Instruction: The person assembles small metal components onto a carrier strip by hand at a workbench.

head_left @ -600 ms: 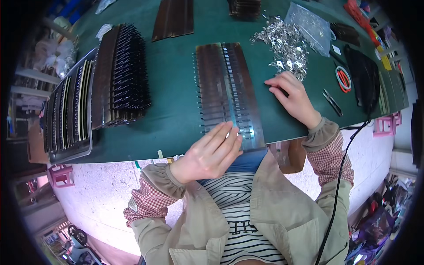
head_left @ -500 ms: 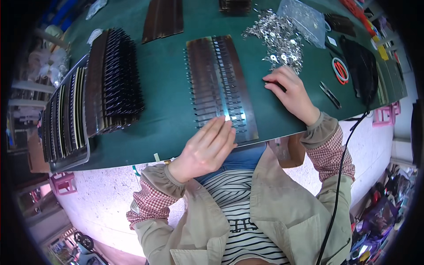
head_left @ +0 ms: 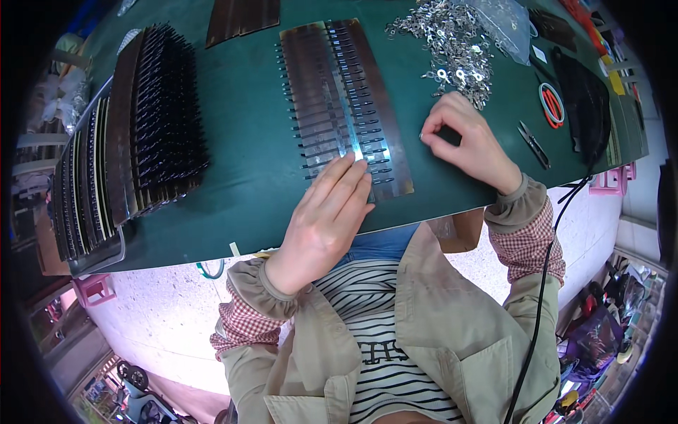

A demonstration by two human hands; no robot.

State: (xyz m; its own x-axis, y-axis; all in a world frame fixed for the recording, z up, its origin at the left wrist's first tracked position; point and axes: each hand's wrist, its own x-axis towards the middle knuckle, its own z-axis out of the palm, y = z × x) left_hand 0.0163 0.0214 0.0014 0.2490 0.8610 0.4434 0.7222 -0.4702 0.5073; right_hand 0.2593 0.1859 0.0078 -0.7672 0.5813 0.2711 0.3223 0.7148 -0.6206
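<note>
A long brown board (head_left: 307, 92) lies on the green table, with black-tipped pins in one row along its left edge and another row right of its middle stripe. My left hand (head_left: 321, 219) rests flat over the board's near end, fingers stretched out side by side. To the board's right, my right hand (head_left: 470, 145) is closed in a pinch just above the tabletop. A tiny bright glint shows at its fingertips, too small to make out. Beyond that hand spreads a heap of small silvery metal pieces (head_left: 452, 42), several with round eyelets.
At left stands a rack (head_left: 120, 247) of upright boards, beside a thick stack of pinned boards (head_left: 166, 113). Another brown board (head_left: 244, 18) lies at the back. On the right are snips (head_left: 534, 145), orange-handled scissors (head_left: 551, 106), a clear plastic bag (head_left: 501, 25) and a black cable (head_left: 544, 283).
The view has shifted, so the table things sit higher in the picture. My left fingers lie flatter on the board. My right thumb and forefinger are bent closer together.
</note>
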